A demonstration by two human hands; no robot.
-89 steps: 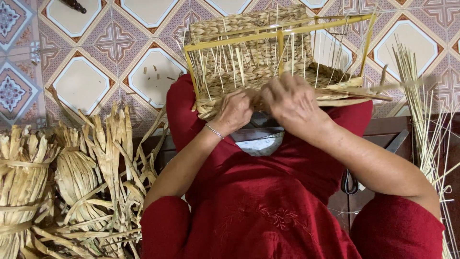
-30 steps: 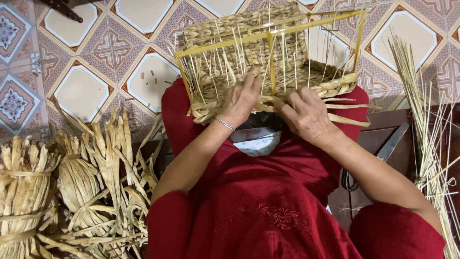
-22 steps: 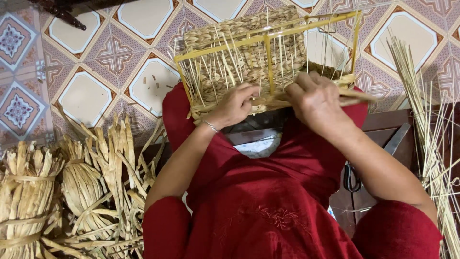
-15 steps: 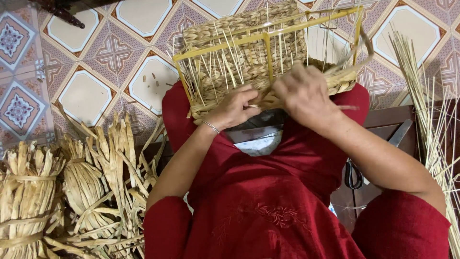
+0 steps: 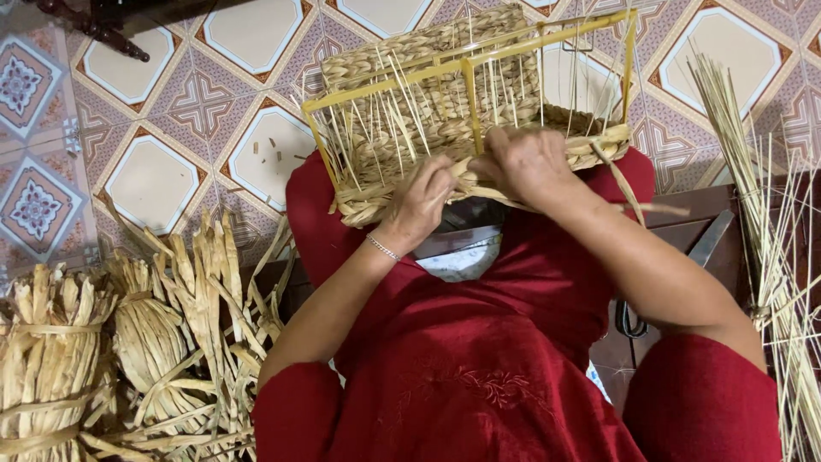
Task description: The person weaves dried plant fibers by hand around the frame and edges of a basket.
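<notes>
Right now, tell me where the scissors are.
Head view, lower right: the scissors lie on the brown wooden surface beside the right forearm, only their dark handle loops showing.

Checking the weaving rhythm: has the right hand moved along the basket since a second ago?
Yes. The right hand shifted left along the basket, toward the frame's middle yellow bar.

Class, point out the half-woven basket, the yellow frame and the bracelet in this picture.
Half-woven basket (image 5: 428, 103), head view: on its woven wall.
Yellow frame (image 5: 472, 107), head view: on its middle upright bar.
Bracelet (image 5: 382, 249), head view: on the left wrist.
</notes>
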